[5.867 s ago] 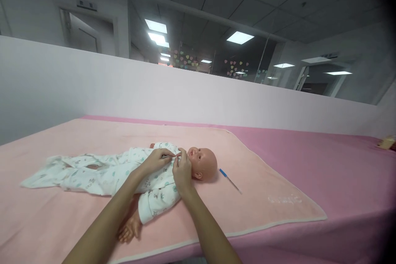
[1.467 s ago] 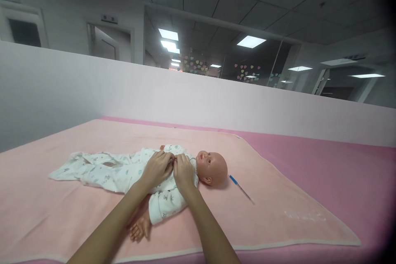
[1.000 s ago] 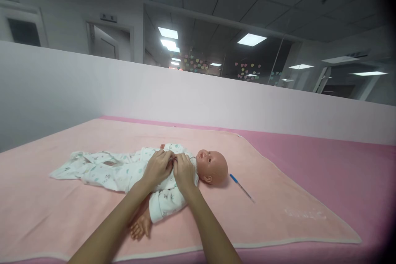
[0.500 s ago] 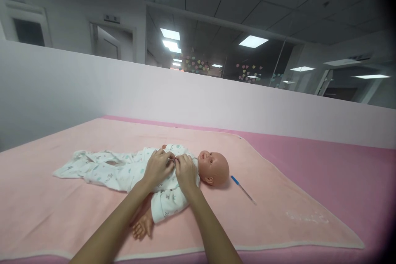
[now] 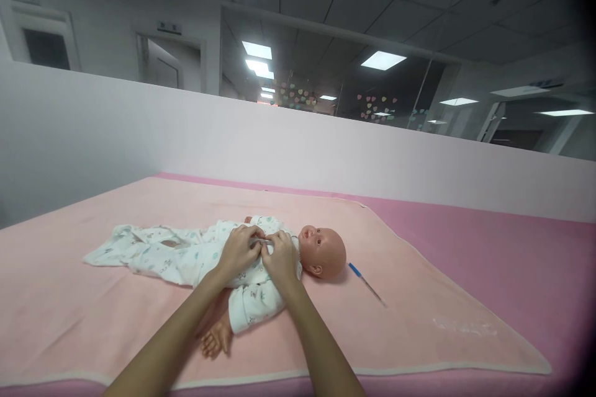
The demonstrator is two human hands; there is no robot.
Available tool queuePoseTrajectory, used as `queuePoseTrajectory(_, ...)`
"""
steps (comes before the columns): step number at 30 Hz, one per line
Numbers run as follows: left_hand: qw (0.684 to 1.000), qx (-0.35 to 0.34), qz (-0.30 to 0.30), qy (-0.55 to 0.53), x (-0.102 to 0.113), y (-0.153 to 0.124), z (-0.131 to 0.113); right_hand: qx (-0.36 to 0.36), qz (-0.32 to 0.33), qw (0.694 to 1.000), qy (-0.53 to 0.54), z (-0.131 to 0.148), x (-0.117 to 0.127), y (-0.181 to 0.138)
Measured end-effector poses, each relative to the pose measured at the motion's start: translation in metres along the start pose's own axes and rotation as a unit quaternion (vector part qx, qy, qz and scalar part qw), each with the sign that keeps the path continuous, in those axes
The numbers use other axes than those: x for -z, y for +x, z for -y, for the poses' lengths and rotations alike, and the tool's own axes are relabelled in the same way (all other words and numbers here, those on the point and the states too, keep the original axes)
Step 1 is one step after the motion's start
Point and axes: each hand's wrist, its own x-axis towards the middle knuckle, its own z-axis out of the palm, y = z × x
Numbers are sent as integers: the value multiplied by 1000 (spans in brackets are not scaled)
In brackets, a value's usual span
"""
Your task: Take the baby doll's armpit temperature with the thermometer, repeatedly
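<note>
A baby doll [image 5: 323,251] lies on its back on a peach blanket [image 5: 419,298], its head to the right. It wears a white patterned sleepsuit [image 5: 177,254] whose legs trail off to the left. My left hand [image 5: 237,251] and my right hand [image 5: 280,258] meet on the doll's chest, just below its chin. Both pinch the front edges of the sleepsuit, fingers curled closed. One bare doll hand [image 5: 215,341] sticks out of the near sleeve between my forearms.
A thin stick with a blue end [image 5: 367,283] lies on the blanket right of the doll's head. The blanket covers a pink bed [image 5: 512,248]. A white partition wall [image 5: 298,149] runs along the far side, with doors and glass behind it.
My hands have stayed together on the doll's chest, with small finger movements on the sleepsuit's front. The view has drifted slightly; nothing else has moved.
</note>
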Motion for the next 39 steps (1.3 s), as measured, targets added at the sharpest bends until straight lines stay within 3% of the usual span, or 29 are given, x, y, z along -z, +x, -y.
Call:
queuePoseTrajectory(6,1000,7,-3,-23,2,0,-3,13,9,1000,-24,0,2,-1)
queuePoseTrajectory(14,998,32,-29,55,3,-1,-5,19,5,1000,-23,2,5,0)
queuePoseTrajectory(39,994,91,64,12,3,5,8,19,-12,999,-28,3,2,-2)
